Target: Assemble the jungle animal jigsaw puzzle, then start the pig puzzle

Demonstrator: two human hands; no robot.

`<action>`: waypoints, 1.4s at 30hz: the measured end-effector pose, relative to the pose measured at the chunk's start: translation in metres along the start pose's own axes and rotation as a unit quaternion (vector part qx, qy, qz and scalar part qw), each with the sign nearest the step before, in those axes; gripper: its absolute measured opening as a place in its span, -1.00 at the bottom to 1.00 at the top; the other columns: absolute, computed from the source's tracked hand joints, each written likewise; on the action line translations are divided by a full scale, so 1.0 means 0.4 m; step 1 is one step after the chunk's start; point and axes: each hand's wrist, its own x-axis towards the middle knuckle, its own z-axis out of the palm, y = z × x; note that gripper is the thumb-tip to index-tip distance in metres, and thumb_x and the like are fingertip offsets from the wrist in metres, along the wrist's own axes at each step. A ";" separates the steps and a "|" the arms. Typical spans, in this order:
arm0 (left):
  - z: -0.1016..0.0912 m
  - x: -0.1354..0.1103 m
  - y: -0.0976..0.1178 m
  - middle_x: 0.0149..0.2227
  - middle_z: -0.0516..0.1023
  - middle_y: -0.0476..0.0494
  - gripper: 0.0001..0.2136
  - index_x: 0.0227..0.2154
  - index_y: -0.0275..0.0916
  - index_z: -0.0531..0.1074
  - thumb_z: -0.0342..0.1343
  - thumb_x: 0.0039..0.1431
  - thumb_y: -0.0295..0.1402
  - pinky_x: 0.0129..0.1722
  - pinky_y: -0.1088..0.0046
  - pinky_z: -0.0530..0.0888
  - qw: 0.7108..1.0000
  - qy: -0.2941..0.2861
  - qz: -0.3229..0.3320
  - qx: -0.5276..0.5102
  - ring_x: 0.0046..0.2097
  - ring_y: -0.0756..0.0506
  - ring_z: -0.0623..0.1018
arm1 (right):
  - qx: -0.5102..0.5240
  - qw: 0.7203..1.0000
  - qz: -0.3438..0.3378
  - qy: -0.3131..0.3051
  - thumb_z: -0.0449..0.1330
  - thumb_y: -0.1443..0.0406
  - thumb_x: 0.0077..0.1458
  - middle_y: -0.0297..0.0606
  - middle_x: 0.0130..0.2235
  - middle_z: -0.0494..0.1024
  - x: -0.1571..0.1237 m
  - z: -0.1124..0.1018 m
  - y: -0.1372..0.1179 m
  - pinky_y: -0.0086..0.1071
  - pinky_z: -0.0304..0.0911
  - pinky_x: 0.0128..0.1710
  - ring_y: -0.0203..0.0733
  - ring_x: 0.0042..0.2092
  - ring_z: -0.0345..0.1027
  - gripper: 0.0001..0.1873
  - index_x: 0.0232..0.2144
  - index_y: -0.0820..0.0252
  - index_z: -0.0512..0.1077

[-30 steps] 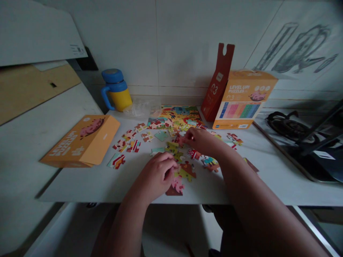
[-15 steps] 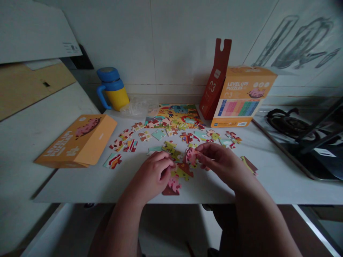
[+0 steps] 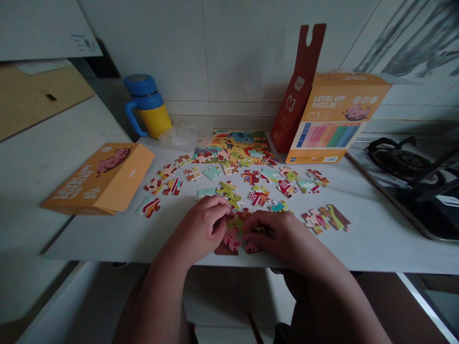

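My left hand (image 3: 206, 229) is closed, its curled fingertips resting by the upper edge of a few puzzle pieces near the table's front edge. What those fingertips pinch, if anything, is hidden. Below them lies a pink and brown puzzle piece (image 3: 229, 241). My right hand (image 3: 281, 234) grips another pink and brown puzzle piece (image 3: 252, 247) just to the right of it, low over the table; the fingers cover much of it. Beyond my hands lie a red barn piece (image 3: 258, 197) and a yellow-green piece (image 3: 229, 190). Right of my right hand is a pink pig piece (image 3: 315, 220).
Several loose pieces spread over the white table (image 3: 172, 243). At the back lie a picture sheet (image 3: 240, 138) and a clear plastic bag (image 3: 186, 135). Around them stand a blue-yellow mug (image 3: 154, 117), an open orange box (image 3: 330, 114), an orange lid (image 3: 103, 177) and a stove (image 3: 398, 162).
My right hand has moved down and left with the pink piece, toward the pieces by my left hand. The left hand stays nearly in place. The view has shifted slightly.
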 end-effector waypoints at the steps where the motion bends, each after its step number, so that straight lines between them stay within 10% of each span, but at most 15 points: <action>1: 0.000 0.000 0.001 -0.04 0.56 -0.11 -0.76 -0.17 -0.16 0.50 0.11 0.28 -0.65 0.10 0.23 0.51 1.000 0.001 -0.001 -0.001 0.04 -0.14 0.55 | 0.006 1.000 -0.013 -0.002 0.32 0.37 0.27 -0.48 -0.32 0.68 0.002 0.006 -0.004 -0.44 0.31 -0.29 -0.32 -0.33 0.52 -0.89 -0.24 0.04 0.61; 19: 0.003 -0.005 -0.004 0.02 0.57 -0.12 -0.73 -0.13 -0.15 0.54 0.16 0.25 -0.66 0.13 0.20 0.52 1.000 0.006 0.003 0.004 0.08 -0.15 0.55 | -0.179 0.972 -0.105 0.105 0.31 0.28 0.34 -0.11 0.06 0.57 -0.019 0.034 0.006 -0.13 0.44 0.06 -0.06 0.02 0.50 -0.78 0.01 0.13 0.58; 25: 0.003 -0.001 -0.002 -0.03 0.57 -0.14 -0.76 -0.13 -0.15 0.55 0.10 0.33 -0.61 0.12 0.18 0.53 1.000 0.014 0.012 -0.001 0.07 -0.14 0.56 | -0.202 0.971 -0.123 0.034 0.47 0.30 0.16 -0.19 0.18 0.57 -0.055 -0.025 0.038 -0.10 0.42 0.20 -0.04 0.16 0.48 -0.52 0.12 0.03 0.53; 42: 0.000 -0.001 0.000 -0.02 0.57 -0.15 -0.78 -0.14 -0.15 0.53 0.09 0.34 -0.60 0.12 0.17 0.53 1.000 0.014 0.013 0.000 0.06 -0.15 0.56 | -0.275 0.957 -0.092 0.029 0.40 0.30 0.21 -0.11 0.03 0.58 -0.060 0.021 0.006 0.08 0.45 0.05 0.08 0.01 0.47 -0.62 0.08 0.00 0.60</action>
